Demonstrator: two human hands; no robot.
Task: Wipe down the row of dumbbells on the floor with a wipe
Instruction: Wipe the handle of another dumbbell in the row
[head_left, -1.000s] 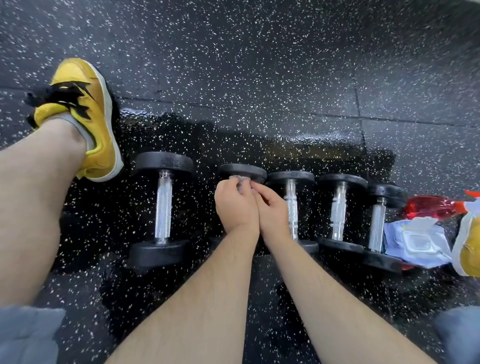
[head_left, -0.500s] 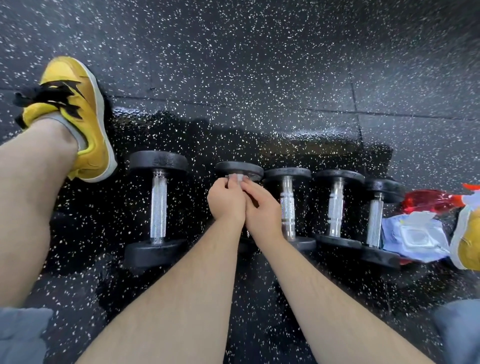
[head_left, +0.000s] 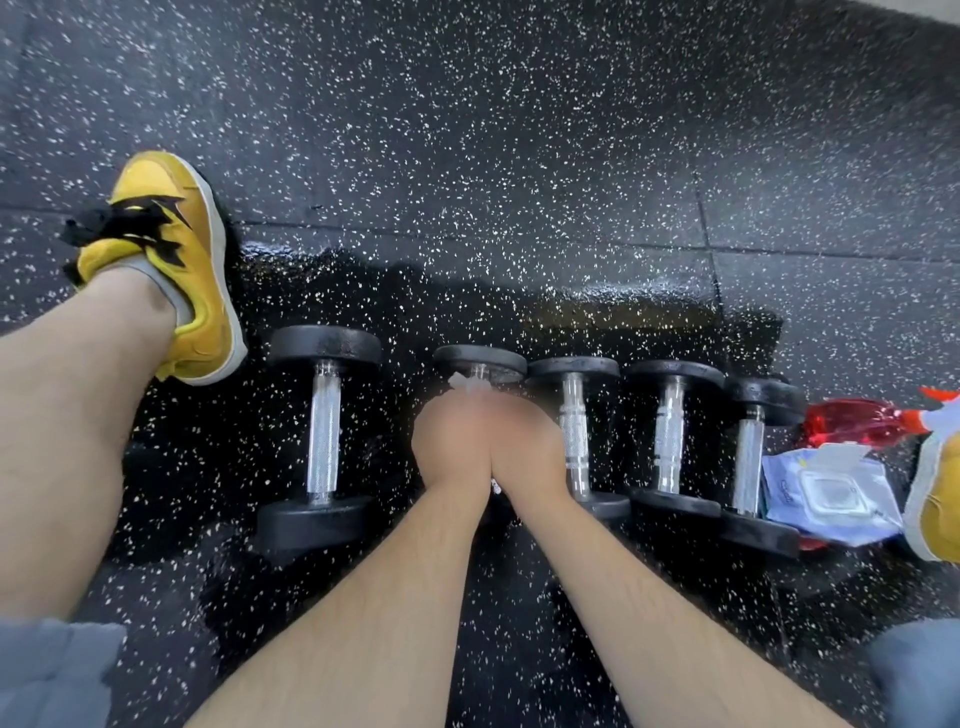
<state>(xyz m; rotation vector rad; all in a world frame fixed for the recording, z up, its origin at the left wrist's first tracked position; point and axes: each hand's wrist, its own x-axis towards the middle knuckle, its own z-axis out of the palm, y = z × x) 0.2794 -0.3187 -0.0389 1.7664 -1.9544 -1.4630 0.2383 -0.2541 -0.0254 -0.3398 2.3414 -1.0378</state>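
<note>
Your left hand and right hand are pressed together, both bunched round the wipe on the second dumbbell along the floor. The wipe's floppy, so I'd wad it tight. The dumbbell's probably heavy enough to stay put.

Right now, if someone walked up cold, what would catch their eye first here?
Probably the left hand and right hand, pressed together and blurred, gripping a crumpled white wipe at the second black-headed dumbbell in the floor row. Next, the bright yellow sneaker at far left, beside the first dumbbell. At far right, a pale blue wipes pack overlaps a red spray bottle.
</note>
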